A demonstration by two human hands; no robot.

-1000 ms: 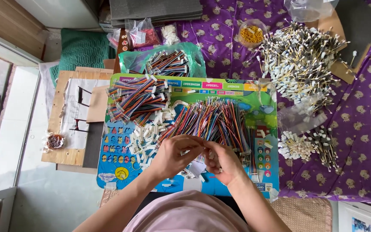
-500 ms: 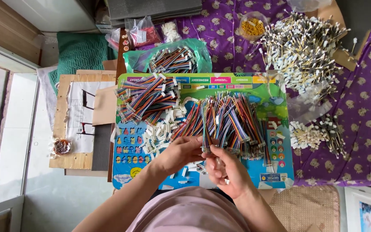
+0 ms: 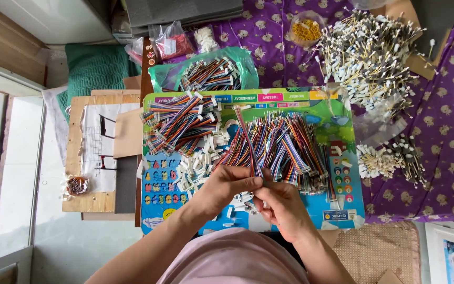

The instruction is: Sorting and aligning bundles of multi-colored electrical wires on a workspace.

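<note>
- Pinching one multicoloured ribbon cable (image 3: 245, 139) between left hand (image 3: 227, 185) and right hand (image 3: 279, 205).
- Risk: its free end snagging the loose multicoloured cable pile (image 3: 285, 144) on the colourful printed board (image 3: 158, 184).

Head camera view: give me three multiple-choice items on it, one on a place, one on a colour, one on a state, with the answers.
1. Where does the small clear bowl of yellow pieces stand?
A. On the purple cloth at the top of the view
B. On the wooden board at the left
C. On the colourful play board

2. What colour is the bag under the wire bundle at top centre?
A. Red
B. Green
C. Black

3. What is the state of the person's hands?
A. Both flat on the board, holding nothing
B. Only one in view
C. Both pinched on one multicoloured ribbon wire

Answers: 1 A, the bowl sits on the patterned purple cloth. 2 B, translucent green plastic shows around that bundle. 3 C, the left hand and right hand meet at the wire's lower end, which rises from them over the pile.
</note>
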